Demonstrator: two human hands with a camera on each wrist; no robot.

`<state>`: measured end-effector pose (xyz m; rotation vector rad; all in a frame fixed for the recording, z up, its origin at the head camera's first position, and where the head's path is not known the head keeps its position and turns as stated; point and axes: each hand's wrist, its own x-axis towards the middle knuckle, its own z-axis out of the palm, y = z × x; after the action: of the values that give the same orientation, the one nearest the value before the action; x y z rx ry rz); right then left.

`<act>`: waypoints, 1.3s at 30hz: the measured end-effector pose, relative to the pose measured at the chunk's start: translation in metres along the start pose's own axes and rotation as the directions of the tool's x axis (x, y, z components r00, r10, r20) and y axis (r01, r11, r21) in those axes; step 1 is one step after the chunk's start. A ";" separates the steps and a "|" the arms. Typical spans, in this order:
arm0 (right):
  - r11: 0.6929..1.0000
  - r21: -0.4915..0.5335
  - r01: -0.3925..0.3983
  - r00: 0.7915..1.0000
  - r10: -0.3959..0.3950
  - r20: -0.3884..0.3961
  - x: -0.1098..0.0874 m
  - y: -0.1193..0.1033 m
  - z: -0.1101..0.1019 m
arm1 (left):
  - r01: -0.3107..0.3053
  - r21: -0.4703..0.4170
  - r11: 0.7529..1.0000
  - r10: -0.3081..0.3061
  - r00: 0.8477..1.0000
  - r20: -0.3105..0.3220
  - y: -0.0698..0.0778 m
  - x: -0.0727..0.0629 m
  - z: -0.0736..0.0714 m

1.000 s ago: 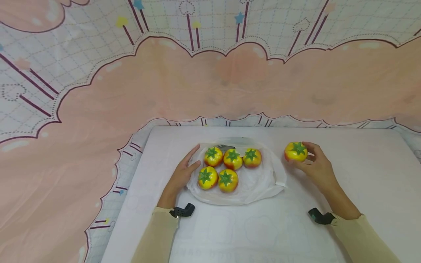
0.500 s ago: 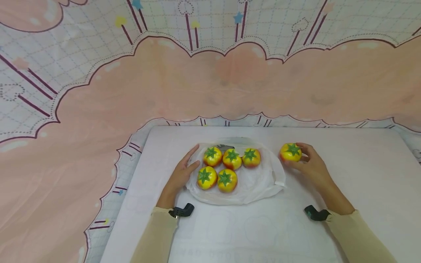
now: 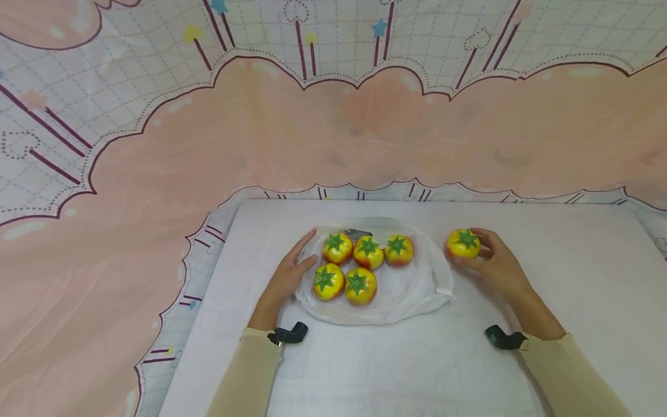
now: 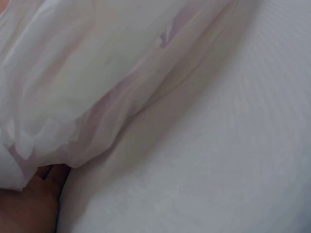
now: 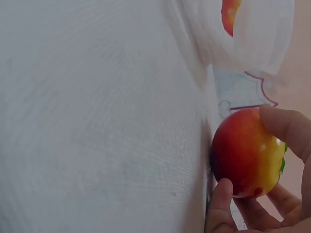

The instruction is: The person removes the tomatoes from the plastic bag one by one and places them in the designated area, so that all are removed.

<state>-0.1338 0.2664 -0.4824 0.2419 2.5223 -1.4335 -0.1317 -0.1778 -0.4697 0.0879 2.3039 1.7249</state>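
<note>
In the head view, my right hand [image 3: 497, 266] holds a round yellow-and-red tomato-like fruit [image 3: 462, 244] with a green star-shaped top, just right of the bag. The right wrist view has this fruit [image 5: 248, 153] between thumb and fingers, close to the white table. Several similar fruits [image 3: 361, 286] sit in two rows in an open white plastic bag [image 3: 401, 304]. Along the bag's left edge lies my left hand [image 3: 286, 278], forefinger and thumb extended and spread, touching the plastic. In the left wrist view, plastic covers part of that hand [image 4: 29, 208].
The bag lies on a white table [image 3: 396, 370]. Behind and to the left hangs a patterned cloth backdrop [image 3: 333, 133] in peach and white. A small grey-black patch [image 3: 358, 234] shows at the bag's back edge.
My right hand, with the fruit, has shifted slightly left towards the bag and is nearly still over the last half second. The left hand and the bag stay in place.
</note>
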 end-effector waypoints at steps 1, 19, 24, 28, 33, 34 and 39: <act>1.000 0.007 0.002 1.000 -0.002 0.005 0.000 0.001 0.000 | 0.003 -0.001 1.000 -0.003 1.000 0.000 0.000 0.000 0.000; 1.000 0.026 -0.015 0.999 0.014 0.046 0.000 0.002 -0.002 | 0.003 -0.013 1.000 -0.004 1.000 -0.004 0.000 0.000 0.001; 1.000 0.028 -0.011 0.999 0.010 0.043 -0.001 0.002 -0.002 | 0.009 -0.009 1.000 -0.009 1.000 -0.005 0.000 0.000 0.001; 0.999 0.033 -0.008 0.999 0.007 0.045 -0.001 0.002 -0.002 | 0.007 -0.007 1.000 -0.007 1.000 -0.006 -0.001 0.000 0.000; 1.000 0.030 -0.009 0.999 0.008 0.045 0.000 0.001 -0.002 | 0.003 0.016 1.000 -0.003 1.000 -0.009 -0.002 0.001 0.001; 0.999 0.031 -0.010 0.999 0.008 0.045 0.000 0.002 -0.003 | 0.006 0.018 1.000 -0.006 1.000 -0.010 -0.001 0.001 0.001; 0.999 0.048 -0.001 0.999 -0.001 0.043 0.001 0.004 -0.004 | 0.008 0.006 1.000 -0.008 1.000 -0.007 0.000 0.000 0.001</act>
<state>-0.1343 0.2718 -0.4840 0.2168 2.4561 -1.4845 -0.1318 -0.1770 -0.4704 0.0740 2.3114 1.7163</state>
